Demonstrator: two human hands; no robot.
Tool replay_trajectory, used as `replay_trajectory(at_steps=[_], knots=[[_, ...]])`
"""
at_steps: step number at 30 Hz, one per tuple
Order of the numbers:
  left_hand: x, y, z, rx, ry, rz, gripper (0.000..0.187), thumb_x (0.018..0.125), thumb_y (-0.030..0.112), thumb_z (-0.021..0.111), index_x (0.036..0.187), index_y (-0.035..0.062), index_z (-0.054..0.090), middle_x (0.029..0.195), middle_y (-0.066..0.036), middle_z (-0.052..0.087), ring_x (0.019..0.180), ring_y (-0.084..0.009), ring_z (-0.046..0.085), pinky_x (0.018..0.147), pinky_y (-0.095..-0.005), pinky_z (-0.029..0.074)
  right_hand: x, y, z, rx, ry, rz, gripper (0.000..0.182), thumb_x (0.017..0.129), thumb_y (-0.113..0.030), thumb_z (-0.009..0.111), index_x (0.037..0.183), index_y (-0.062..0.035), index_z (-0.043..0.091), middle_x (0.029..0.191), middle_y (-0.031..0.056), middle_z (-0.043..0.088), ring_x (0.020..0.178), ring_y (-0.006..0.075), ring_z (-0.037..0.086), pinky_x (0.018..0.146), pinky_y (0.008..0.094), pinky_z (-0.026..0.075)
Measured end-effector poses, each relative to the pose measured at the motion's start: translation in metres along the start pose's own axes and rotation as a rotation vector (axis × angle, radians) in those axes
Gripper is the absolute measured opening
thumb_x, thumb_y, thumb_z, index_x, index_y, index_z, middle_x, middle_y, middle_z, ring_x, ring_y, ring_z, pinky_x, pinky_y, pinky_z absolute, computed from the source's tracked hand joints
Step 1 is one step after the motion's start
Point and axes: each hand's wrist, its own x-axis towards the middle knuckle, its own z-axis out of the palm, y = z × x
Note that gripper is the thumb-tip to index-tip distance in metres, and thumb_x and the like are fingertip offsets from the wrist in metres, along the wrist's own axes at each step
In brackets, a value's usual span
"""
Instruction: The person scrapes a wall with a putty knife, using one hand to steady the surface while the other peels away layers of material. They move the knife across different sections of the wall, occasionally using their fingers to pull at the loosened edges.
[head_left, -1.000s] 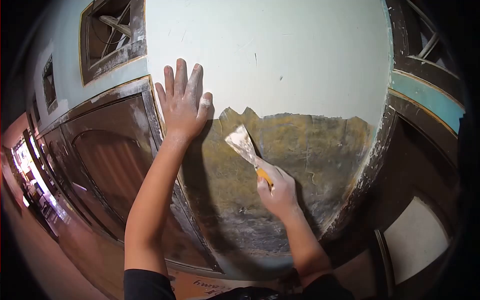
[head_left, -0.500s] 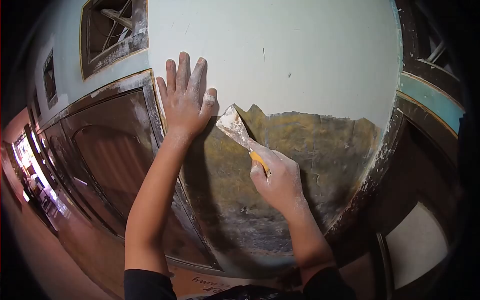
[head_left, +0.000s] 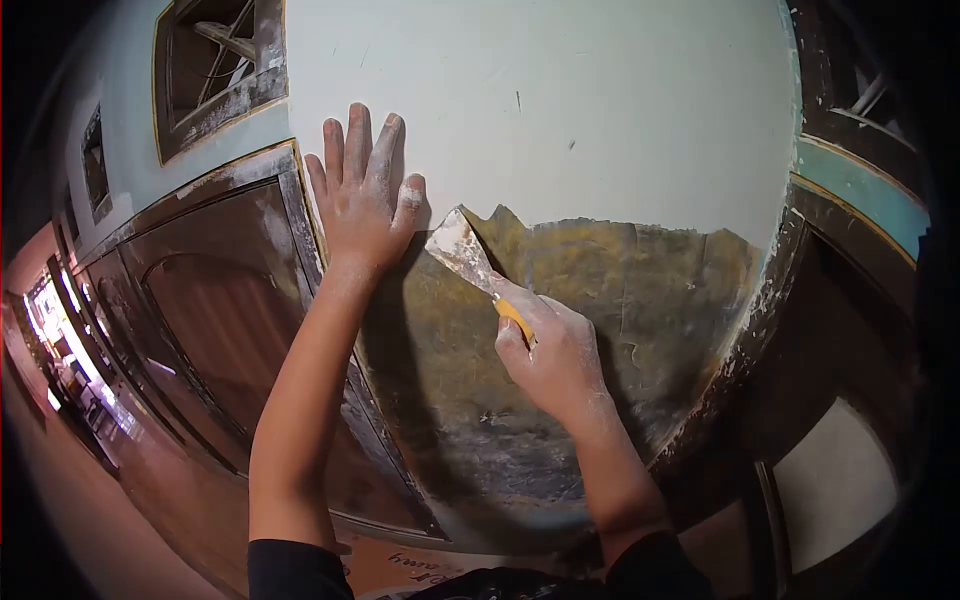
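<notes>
My left hand [head_left: 360, 220] lies flat against the pale painted wall [head_left: 600, 110], fingers spread and dusted with white. In my right hand [head_left: 555, 355] is a putty knife [head_left: 462, 245] with a yellow handle, its blade pointing up and left. White residue coats the blade, whose tip is at the ragged paint edge, just right of my left thumb. Below that edge spreads a bare yellow-brown and dark patch [head_left: 590, 300] of wall. My fingers hide most of the handle.
A brown wooden door [head_left: 225, 300] with a worn frame stands on the left, a small framed vent opening [head_left: 215, 50] above it. Dark trim [head_left: 760, 320] with flaking paint borders the wall on the right. A pale panel [head_left: 835, 485] is at lower right.
The whole view has shifted slightly, so the wall and both hands appear a little further left. My grip on the putty knife and the paint edge look unchanged.
</notes>
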Motion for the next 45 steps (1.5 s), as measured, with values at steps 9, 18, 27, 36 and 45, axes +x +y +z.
replay_trajectory(at_steps=[9, 18, 27, 36, 45], knots=[[0.0, 0.001, -0.003, 0.055, -0.052, -0.002, 0.069, 0.092, 0.048, 0.055, 0.153, 0.0191, 0.041, 0.165, -0.013, 0.023, 0.152, -0.0397, 0.014, 0.119, -0.0626, 0.011, -0.019, 0.023, -0.001, 0.105, 0.075, 0.013, 0.044, 0.085, -0.009, 0.059, 0.129, -0.009, 0.063, 0.103, 0.0199, 0.069, 0.089, 0.036, 0.068, 0.079, 0.0404, 0.056], [-0.011, 0.011, -0.006, 0.055, -0.131, 0.003, 0.116, 0.068, 0.077, 0.07, 0.156, 0.0123, 0.033, 0.167, -0.017, 0.01, 0.153, -0.0426, 0.003, 0.116, -0.0677, 0.004, -0.041, 0.038, -0.007, 0.17, 0.269, 0.101, 0.042, 0.09, -0.007, 0.055, 0.131, 0.0004, 0.059, 0.12, 0.0196, 0.067, 0.104, 0.0293, 0.069, 0.087, 0.0354, 0.054], [-0.014, 0.009, -0.009, 0.007, -0.14, 0.044, 0.122, 0.061, 0.084, 0.068, 0.155, 0.0136, 0.035, 0.167, -0.018, 0.01, 0.153, -0.0439, 0.0, 0.113, -0.0724, 0.005, -0.059, 0.042, 0.006, 0.269, 0.214, 0.249, 0.042, 0.093, -0.011, 0.053, 0.134, -0.0016, 0.054, 0.119, 0.0202, 0.065, 0.103, 0.0307, 0.067, 0.089, 0.0375, 0.052], [-0.022, 0.011, -0.011, 0.032, -0.163, 0.062, 0.121, 0.062, 0.079, 0.072, 0.155, 0.0119, 0.034, 0.166, -0.017, 0.013, 0.153, -0.0433, 0.004, 0.116, -0.0678, 0.006, -0.055, 0.045, 0.018, 0.296, 0.278, 0.212, 0.039, 0.097, -0.012, 0.051, 0.134, -0.0016, 0.054, 0.118, 0.0186, 0.066, 0.094, 0.0263, 0.067, 0.086, 0.036, 0.051], [-0.023, 0.008, -0.008, -0.004, -0.132, 0.078, 0.119, 0.062, 0.08, 0.071, 0.155, 0.0148, 0.036, 0.167, -0.016, 0.012, 0.153, -0.0418, 0.002, 0.113, -0.0715, 0.006, -0.048, 0.037, 0.029, 0.363, 0.22, 0.186, 0.034, 0.096, -0.006, 0.049, 0.128, -0.001, 0.06, 0.103, 0.0164, 0.067, 0.078, 0.0214, 0.062, 0.077, 0.0345, 0.051]])
